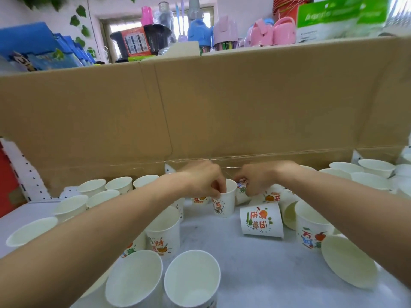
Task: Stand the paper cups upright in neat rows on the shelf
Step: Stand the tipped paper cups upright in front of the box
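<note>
White paper cups with orange and green prints cover the pale shelf (244,263). My left hand (204,180) pinches the rim of an upright cup (225,203) at the middle back. Just right of it, my right hand (259,178) grips a tilted cup (241,192). An upside-down cup (261,220) stands in front of that. Several upright cups stand in rows at the back left (95,187) and back right (375,167). Two upright cups (191,278) are nearest me.
A tall brown cardboard sheet (200,112) walls off the back of the shelf. Above it stand pink and blue plastic bottles (224,30) and packaged goods. A white pegboard panel (24,172) stands at the left. A cup (349,261) lies tilted at the right front.
</note>
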{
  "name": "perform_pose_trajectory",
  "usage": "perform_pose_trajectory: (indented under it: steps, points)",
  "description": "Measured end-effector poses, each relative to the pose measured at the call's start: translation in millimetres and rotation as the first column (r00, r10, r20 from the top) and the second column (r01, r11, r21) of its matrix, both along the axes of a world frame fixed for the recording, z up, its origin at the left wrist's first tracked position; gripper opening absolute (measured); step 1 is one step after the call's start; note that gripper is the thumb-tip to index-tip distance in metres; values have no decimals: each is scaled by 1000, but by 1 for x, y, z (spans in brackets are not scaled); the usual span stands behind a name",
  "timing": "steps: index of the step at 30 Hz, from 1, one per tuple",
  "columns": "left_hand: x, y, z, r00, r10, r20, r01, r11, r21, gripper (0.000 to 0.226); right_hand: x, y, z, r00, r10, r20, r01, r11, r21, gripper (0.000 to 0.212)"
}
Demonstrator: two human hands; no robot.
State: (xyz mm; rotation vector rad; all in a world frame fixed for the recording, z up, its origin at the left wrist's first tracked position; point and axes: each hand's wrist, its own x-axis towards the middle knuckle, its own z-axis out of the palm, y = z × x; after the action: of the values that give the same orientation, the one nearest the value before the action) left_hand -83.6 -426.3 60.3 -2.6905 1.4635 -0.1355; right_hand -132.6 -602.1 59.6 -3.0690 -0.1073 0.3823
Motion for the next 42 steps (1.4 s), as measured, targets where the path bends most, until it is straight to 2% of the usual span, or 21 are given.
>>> perform_pose_trajectory:
  steps: [6, 13, 15, 17, 19, 21, 22, 25, 28, 31, 33, 36, 39, 42]
  points:
    - [4, -12, -9, 1000, 17, 24, -14, 996, -93, 14, 5, -4, -5, 996, -90, 28, 94, 980, -174, 60]
    - [15, -20, -20, 990, 61, 129, -42, 989, -142, 17, 7, -2, -13, 990, -51, 129, 88, 950, -300, 58]
    - [13, -21, -19, 993, 61, 103, -39, 978, -203, 19, 8, -2, -13, 990, -66, 124, 101, 950, -296, 61]
    - [0, -22, -14, 998, 2, 59, 16, 948, -317, 12, 10, -4, -12, 989, -87, 119, 114, 962, -247, 63]
    - [-24, -24, -9, 989, -112, -95, 69, 925, -372, 14, 10, -7, -10, 991, -93, 100, 113, 969, -218, 52]
    - [-51, -28, -9, 955, -163, -247, 97, 961, -258, 34, 8, -10, -8, 991, -106, 77, 122, 964, -237, 42]
    - [-61, -32, -12, 949, -157, -272, 113, 979, -169, 47, 7, -10, -7, 990, -122, 70, 135, 962, -239, 43]
    - [-77, -46, -29, 965, -151, -215, 151, 988, -17, 69, 6, -11, -5, 988, -144, 61, 153, 968, -198, 50]
    - [-83, -51, -39, 974, -185, -129, 186, 983, -5, 74, 4, -11, -3, 987, -162, 25, 163, 965, -204, 55]
    - [-80, -43, -34, 978, -196, -65, 194, 980, -35, 70, -1, -10, -4, 984, -175, 19, 175, 959, -224, 47]
    - [-75, -33, -25, 984, -144, -104, 134, 986, -95, 58, -2, -12, -5, 985, -163, 53, 170, 965, -199, 39]
    - [-60, -9, -8, 955, -49, -291, -37, 958, -283, 41, 0, -16, -2, 982, -149, 113, 160, 983, -93, 37]
    - [-48, 16, 3, 876, -6, -483, -234, 869, -436, 57, -2, -19, 11, 966, -159, 203, 169, 985, -30, 46]
    - [-43, 32, 6, 800, -37, -599, -329, 808, -489, 72, -11, -20, 28, 945, -191, 266, 183, 982, 55, 58]
